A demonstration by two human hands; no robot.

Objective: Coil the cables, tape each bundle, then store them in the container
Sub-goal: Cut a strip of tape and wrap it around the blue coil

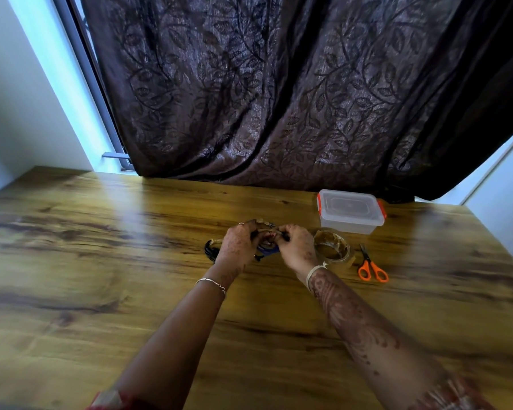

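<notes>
My left hand (pixel 240 243) and my right hand (pixel 294 245) meet over the middle of the wooden table (pixel 101 261). Both grip a small coiled cable bundle (pixel 266 232) between their fingers; most of it is hidden by them. A blue cable piece (pixel 267 252) shows just below the hands. Left of my left hand lies a black coiled cable bundle (pixel 211 249) with a tan tape band. The roll of brown tape (pixel 332 247) sits right beside my right hand. The clear container (pixel 351 211), lid on with orange clips, stands behind the tape.
Orange-handled scissors (pixel 371 267) lie to the right of the tape roll. A dark patterned curtain (pixel 279 99) hangs down to the table's far edge. The table's right edge runs close past the container.
</notes>
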